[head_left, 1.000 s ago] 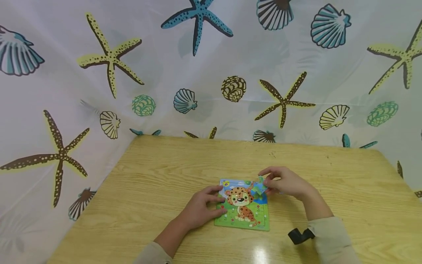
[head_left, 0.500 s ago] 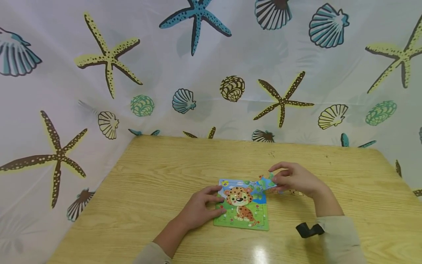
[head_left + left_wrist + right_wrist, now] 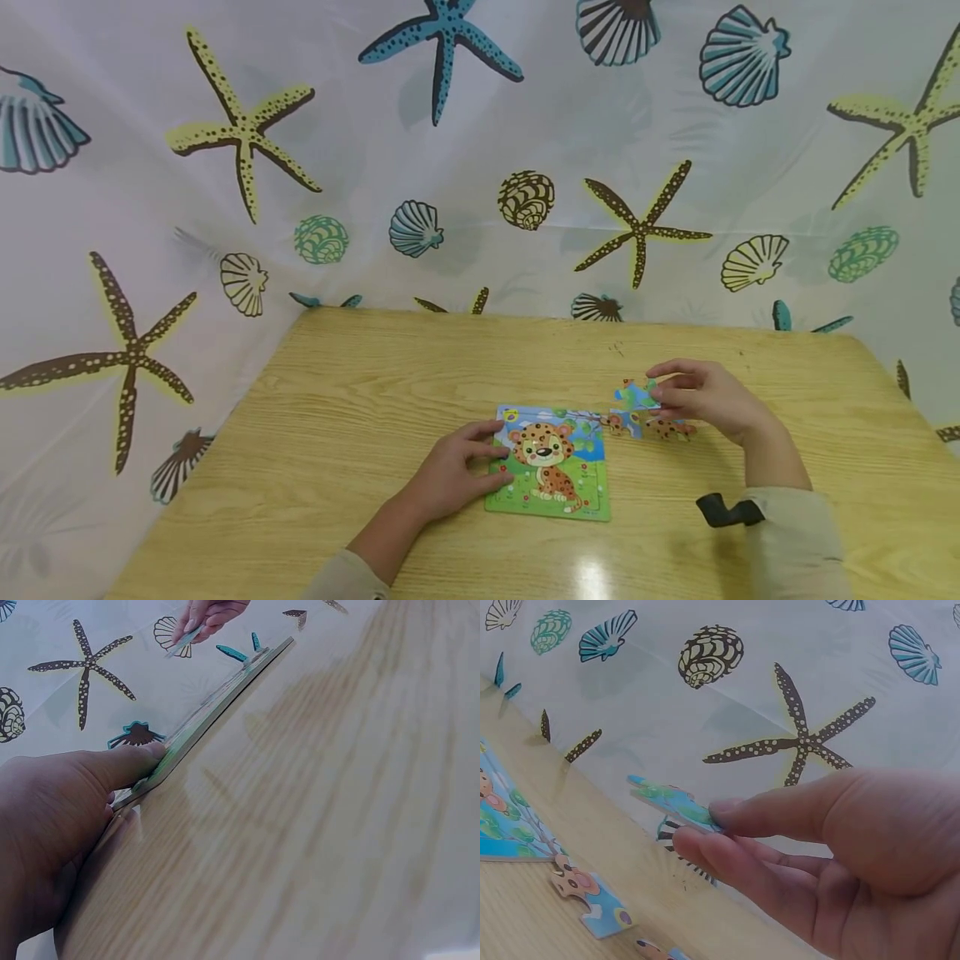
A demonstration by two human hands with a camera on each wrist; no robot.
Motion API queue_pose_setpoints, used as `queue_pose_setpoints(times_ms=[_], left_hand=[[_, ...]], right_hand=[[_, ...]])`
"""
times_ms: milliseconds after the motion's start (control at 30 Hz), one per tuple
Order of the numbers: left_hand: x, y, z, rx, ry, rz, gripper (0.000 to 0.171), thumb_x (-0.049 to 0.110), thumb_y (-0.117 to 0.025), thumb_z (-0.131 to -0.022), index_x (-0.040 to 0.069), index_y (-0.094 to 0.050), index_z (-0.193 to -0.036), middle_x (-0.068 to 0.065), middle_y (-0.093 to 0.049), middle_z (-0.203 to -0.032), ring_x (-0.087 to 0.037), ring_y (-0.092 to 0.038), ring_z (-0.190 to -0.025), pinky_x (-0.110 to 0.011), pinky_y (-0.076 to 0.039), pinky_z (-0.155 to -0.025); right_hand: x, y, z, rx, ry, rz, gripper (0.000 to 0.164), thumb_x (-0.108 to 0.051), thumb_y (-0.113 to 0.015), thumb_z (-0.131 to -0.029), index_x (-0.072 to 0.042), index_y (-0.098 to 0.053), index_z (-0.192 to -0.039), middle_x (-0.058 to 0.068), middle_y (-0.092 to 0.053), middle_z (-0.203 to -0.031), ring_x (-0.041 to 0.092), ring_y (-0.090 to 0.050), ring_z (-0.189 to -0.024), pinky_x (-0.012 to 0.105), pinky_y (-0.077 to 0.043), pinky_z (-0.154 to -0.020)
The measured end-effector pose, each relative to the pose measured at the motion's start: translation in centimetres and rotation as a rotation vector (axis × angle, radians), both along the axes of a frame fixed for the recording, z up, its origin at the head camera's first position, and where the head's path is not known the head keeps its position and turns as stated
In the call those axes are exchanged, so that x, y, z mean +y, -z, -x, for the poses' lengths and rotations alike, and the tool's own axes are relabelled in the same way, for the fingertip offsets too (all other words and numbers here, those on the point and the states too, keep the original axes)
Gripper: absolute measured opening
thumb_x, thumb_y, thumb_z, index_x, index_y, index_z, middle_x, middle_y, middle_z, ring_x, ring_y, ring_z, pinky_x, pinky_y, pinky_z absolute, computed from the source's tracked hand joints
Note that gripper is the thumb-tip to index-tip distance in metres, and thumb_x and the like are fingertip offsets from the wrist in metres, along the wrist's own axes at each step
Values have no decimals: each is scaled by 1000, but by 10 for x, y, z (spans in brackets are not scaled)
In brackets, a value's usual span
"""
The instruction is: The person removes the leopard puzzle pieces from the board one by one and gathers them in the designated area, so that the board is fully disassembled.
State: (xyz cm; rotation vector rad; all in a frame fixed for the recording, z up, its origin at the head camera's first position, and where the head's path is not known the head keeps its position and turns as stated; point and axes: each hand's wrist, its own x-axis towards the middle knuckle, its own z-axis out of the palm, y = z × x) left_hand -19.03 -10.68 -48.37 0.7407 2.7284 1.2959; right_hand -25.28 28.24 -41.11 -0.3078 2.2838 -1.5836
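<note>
A square jigsaw puzzle (image 3: 517, 503) with a leopard cub picture lies on the table. My left hand (image 3: 453, 473) rests at its left side, fingers spread with the tips over the edge; in the left wrist view the thumb (image 3: 131, 765) lies on the board's top. Behind and right of the board, my right hand (image 3: 712, 404) pinches a blue and green puzzle piece (image 3: 676, 804) between thumb and fingers, held above the table. Below that hand, a piece with a spotted ear (image 3: 624, 424) lies against the board's right side, beside spotted pieces (image 3: 672, 429) partly under the hand.
The wooden table (image 3: 390, 375) runs back to a white cloth (image 3: 480, 158) printed with starfish and shells, which also hangs at both sides. A black strap end (image 3: 727, 510) sticks out from the right sleeve (image 3: 795, 533).
My right hand has carried the puzzle piece off the board's top right corner, rightward and back. Loose pieces beside the board show more now. The left hand keeps its place.
</note>
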Motion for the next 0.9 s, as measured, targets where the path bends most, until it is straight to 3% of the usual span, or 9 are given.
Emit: queue_pose_setpoints(times_ms=[233, 667, 900], left_hand=[[-1, 0, 0, 9, 14, -12, 33, 27, -80, -86, 7, -76, -112, -10, -53, -147, -32, -53, -135, -41, -47, -109], [-1, 1, 2, 7, 8, -4, 33, 27, -81, -85, 9, -76, -113, -8, -53, -147, -30, -52, -136, -39, -46, -110], [-1, 3, 2, -2, 5, -11, 33, 28, -81, -85, 10, -77, -112, -7, -53, -148, -29, -52, -136, -39, -46, -111]], right_hand=[[14, 1, -1, -11, 28, -2, 56, -20, -66, -98, 9, -45, -140, 5, -67, -109, 16, -73, -90, 37, -62, -84], [42, 9, -5, -24, 81, -19, 54, -14, -64, -98, 9, -43, -142, 8, -63, -108, 12, -70, -94, 33, -61, -88], [49, 11, -6, -72, 133, -48, 55, -14, -66, -97, 10, -44, -141, 7, -63, -108, 11, -69, -93, 32, -60, -88]])
